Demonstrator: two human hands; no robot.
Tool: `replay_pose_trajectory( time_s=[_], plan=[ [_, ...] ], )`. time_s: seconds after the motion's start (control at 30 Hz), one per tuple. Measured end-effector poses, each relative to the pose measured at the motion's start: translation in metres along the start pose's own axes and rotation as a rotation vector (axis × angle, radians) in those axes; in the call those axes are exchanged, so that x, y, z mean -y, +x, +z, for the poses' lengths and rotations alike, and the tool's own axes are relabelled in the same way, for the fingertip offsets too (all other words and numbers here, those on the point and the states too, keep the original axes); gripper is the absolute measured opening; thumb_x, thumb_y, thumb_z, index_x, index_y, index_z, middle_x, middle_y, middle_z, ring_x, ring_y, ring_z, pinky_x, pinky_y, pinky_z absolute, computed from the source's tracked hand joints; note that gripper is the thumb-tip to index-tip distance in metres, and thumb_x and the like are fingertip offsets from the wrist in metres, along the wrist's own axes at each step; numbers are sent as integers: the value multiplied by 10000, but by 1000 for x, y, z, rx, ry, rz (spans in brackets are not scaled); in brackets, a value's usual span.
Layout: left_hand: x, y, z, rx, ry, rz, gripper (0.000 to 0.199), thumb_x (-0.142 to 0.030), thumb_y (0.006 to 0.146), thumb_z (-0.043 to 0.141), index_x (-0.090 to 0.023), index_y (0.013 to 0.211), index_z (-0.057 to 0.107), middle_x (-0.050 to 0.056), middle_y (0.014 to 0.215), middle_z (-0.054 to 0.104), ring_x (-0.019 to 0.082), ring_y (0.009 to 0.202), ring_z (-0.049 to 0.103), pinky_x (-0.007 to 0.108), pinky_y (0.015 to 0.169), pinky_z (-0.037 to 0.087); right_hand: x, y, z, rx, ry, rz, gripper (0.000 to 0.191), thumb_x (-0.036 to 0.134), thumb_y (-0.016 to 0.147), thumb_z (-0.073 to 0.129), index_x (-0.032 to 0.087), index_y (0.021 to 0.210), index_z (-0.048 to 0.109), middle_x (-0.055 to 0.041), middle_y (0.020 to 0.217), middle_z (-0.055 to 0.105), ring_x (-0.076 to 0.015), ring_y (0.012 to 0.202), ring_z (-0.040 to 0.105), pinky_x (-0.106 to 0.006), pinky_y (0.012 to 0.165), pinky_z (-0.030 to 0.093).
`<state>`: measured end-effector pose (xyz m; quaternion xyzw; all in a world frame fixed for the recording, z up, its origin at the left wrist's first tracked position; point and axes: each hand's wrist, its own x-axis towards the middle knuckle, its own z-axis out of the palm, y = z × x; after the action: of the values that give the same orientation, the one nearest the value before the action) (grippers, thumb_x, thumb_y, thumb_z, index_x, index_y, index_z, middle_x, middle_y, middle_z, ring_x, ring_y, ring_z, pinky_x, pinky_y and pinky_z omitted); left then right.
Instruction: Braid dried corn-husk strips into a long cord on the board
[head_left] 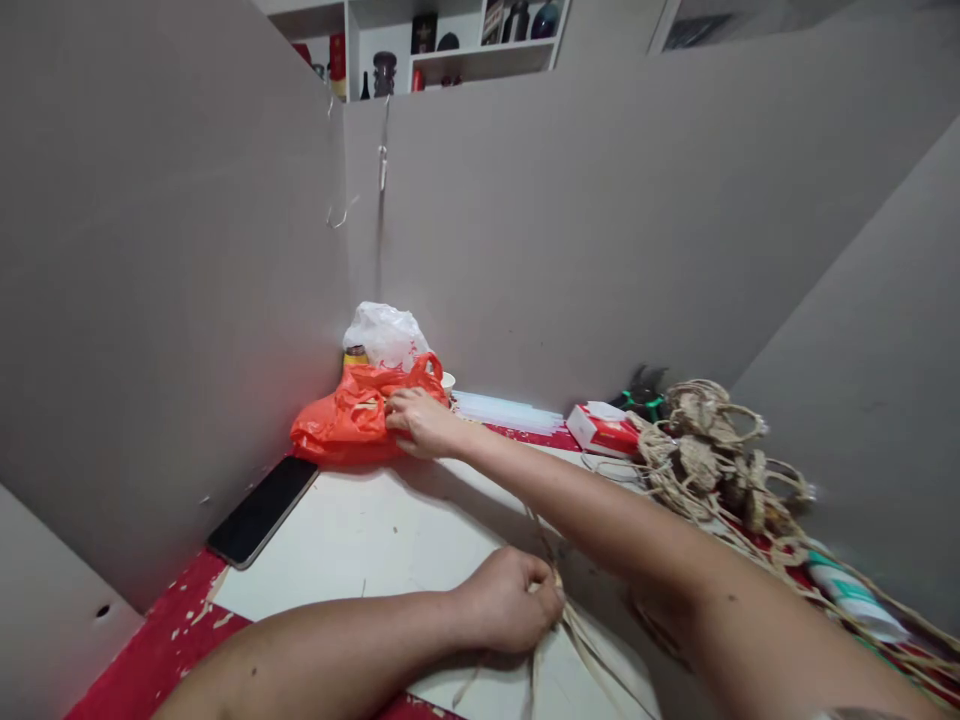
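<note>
Quietly, a person is sitting or standing over a red surface (191,615) whose coating is showing pale, flaked patches, with a white sheet (360,530) covering much of its middle. Grey partitions (562,220) are enclosing it at the back and sides, and a white shelf (487,52) holding dark jars and small ornaments is showing above the back one. A thin wire hook (337,218) is hanging near the left corner.

Low over the sheet, the left hand (506,600) is curling its fingers around pale strands (581,640), whose loose ends are trailing toward the near edge. Beyond it, the right hand (421,422) is resting its bent fingers against the orange bag (330,425); whether they are gripping anything there, one cannot tell. That bag is slumping in the far left corner, with a white plastic bag (386,335) standing behind it and a dark phone (264,510) lying just in front.

Along the back, translucent sticks (510,412) are lying beside a red-and-white box (604,430). Farther right, coils of rope (697,450) are heaping up against the partition, and a green-and-white tube (855,595) is lying near them.
</note>
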<state>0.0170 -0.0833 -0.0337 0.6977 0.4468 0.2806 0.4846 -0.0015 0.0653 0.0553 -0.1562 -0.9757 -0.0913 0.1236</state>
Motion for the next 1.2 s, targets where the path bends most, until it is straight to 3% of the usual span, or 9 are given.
replay_pose_trajectory(
  time_s=[0.1, 0.23, 0.37, 0.53, 0.63, 0.73, 0.83, 1.07, 1.2],
  plan=[
    [-2, -1, -1, 22, 0, 3, 192, -256, 737, 411, -160, 576, 452, -44, 539, 340, 85, 540, 325, 220, 508, 275, 8, -29, 10, 37, 58, -235, 156, 210, 753, 528, 148, 834, 644, -106, 920, 646, -209, 901, 551, -357, 870, 357],
    [-3, -1, -2, 14, 16, 2, 175, -246, 730, 417, -162, 579, 443, -44, 543, 341, 85, 539, 325, 219, 494, 256, -5, -36, 28, 116, 241, 71, 213, 151, 791, 455, 145, 882, 647, -68, 814, 673, -152, 685, 579, -264, 670, 422],
    [-2, 0, -1, 12, 16, 4, 176, -239, 730, 416, -161, 575, 446, -43, 546, 330, 85, 545, 330, 217, 502, 268, -29, -9, 38, 46, 249, 290, 374, 59, 822, 336, 93, 1052, 629, -121, 972, 681, -182, 852, 629, -273, 737, 448],
    [2, 1, 0, 10, 23, -2, 208, -247, 736, 427, -138, 601, 541, -35, 555, 381, 94, 559, 335, 230, 543, 318, -29, 26, 43, 54, 223, 255, 409, 102, 793, 486, 219, 1162, 615, -71, 1249, 584, -209, 1124, 542, -284, 899, 413],
    [4, 2, 1, 16, 5, 16, 226, -188, 708, 425, -112, 685, 637, -12, 631, 511, 122, 634, 423, 245, 617, 383, -21, 37, 44, 93, 166, 305, 470, 101, 773, 525, 195, 1231, 568, -129, 1289, 544, -253, 1151, 518, -339, 913, 409],
    [4, 3, 1, 34, -30, 50, 302, -133, 692, 406, -103, 808, 683, 4, 765, 623, 151, 738, 499, 259, 716, 425, -18, 43, 43, 107, 131, 400, 323, 161, 849, 446, 136, 1112, 630, -182, 1134, 625, -272, 1033, 584, -353, 838, 437],
    [2, 4, 1, 36, -21, 47, 310, -121, 692, 396, -100, 806, 684, 4, 764, 631, 154, 745, 506, 256, 705, 427, -22, 44, 37, 91, 127, 487, 270, 223, 872, 424, 156, 927, 680, -145, 1011, 676, -246, 934, 622, -303, 781, 437],
    [5, 3, 2, 8, 0, 16, 200, -183, 715, 406, -121, 620, 571, -33, 568, 410, 97, 585, 390, 216, 543, 321, -51, 38, 30, 10, 147, 720, 269, 229, 861, 396, 175, 981, 632, -108, 1024, 669, -215, 915, 609, -257, 688, 401],
    [7, 3, 2, 4, 11, 29, 205, -251, 754, 418, -143, 595, 492, -41, 557, 367, 83, 560, 353, 210, 512, 276, -59, 32, 37, 108, 265, 671, 200, 280, 825, 471, 179, 827, 642, -25, 812, 673, -136, 706, 588, -204, 586, 369]
  ],
)
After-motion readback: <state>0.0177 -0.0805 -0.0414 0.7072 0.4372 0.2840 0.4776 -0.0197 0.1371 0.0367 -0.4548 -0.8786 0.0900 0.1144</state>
